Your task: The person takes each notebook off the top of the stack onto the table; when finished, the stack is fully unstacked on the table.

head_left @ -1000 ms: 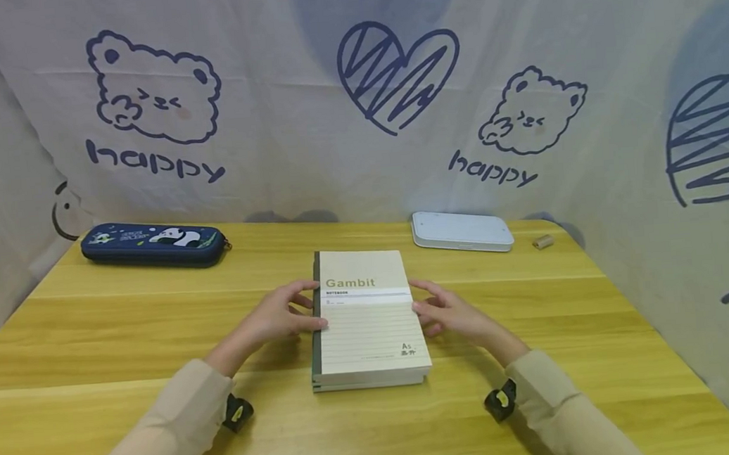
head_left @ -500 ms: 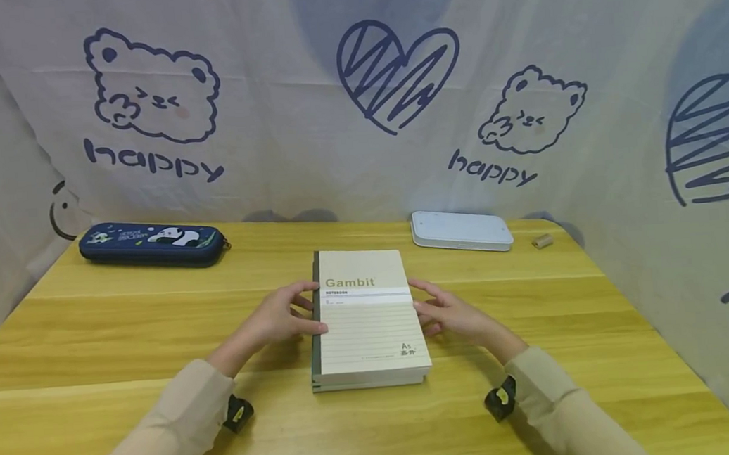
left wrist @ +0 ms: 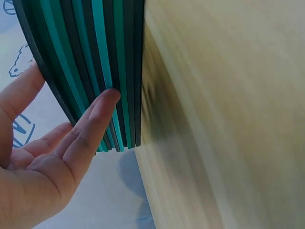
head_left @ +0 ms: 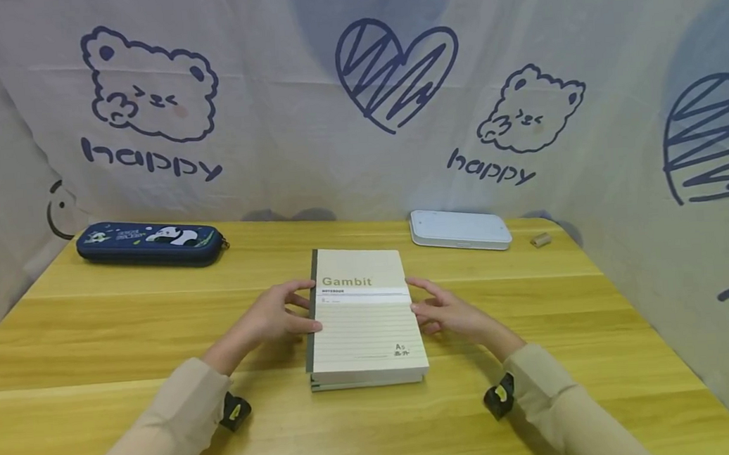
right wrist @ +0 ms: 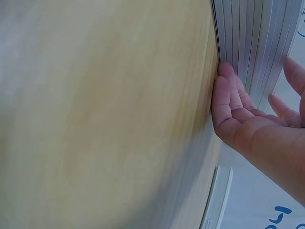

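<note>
A stack of several notebooks (head_left: 366, 344) stands on the table between my hands; the top one has a cream "Gambit" cover and a dark spine strip. My left hand (head_left: 275, 315) is at its left side, thumb at the top notebook's edge. In the left wrist view, the fingers (left wrist: 90, 129) lie fairly straight against the green and dark spines (left wrist: 102, 62). My right hand (head_left: 453, 313) is at the opposite side, and in the right wrist view its fingertips (right wrist: 225, 70) touch the page edges (right wrist: 250, 43) low down, near the table. The top notebook overhangs slightly to the left.
A dark blue panda pencil case (head_left: 150, 244) lies at the back left of the wooden table (head_left: 123, 322). At the back right are a white flat case (head_left: 460, 229) and a small brown object (head_left: 540, 240). A printed cloth (head_left: 282, 134) hangs behind.
The top notebook has shifted slightly left over the ones beneath, so its lower left corner now juts out. Both hands stay at the stack's sides, and the head view has shifted a little.
</note>
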Tool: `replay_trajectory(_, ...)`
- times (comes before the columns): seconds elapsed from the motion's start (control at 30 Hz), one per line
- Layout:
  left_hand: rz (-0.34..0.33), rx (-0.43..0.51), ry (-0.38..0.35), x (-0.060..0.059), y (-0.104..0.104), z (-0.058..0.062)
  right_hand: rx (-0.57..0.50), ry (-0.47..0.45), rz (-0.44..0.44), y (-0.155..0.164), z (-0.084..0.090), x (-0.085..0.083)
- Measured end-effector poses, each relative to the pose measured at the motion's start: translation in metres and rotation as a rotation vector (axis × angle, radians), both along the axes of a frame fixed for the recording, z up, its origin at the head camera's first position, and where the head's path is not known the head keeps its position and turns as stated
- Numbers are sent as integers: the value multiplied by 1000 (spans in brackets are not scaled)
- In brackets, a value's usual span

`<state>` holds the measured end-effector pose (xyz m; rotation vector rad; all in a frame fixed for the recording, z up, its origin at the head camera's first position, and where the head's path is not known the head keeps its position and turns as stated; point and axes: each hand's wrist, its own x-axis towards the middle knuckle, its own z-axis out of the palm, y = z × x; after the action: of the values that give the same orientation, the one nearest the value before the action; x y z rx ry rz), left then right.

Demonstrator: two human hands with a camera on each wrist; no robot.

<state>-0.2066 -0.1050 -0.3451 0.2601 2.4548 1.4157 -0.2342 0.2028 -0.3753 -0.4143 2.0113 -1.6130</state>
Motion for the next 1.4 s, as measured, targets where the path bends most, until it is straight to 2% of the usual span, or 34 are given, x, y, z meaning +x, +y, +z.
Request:
replay_trajectory(0.2,10,2,-17,-1,-1,1,-24,-13,14,-1,0,0)
replay_trajectory(0.6,43,147,-114,-1,-1,0,-27,-25,18,-1,-1,-2)
replay_trajectory(0.93,61,384,-219,1,-13,0,2,-19,10,-2,3,0)
replay_trajectory(1.17,107,408,-227,4,-16,2,10,-14,16,-3,4,1)
replay_trajectory(1.4,141,441,-195,8,-24,0,19,-14,15,-3,4,1)
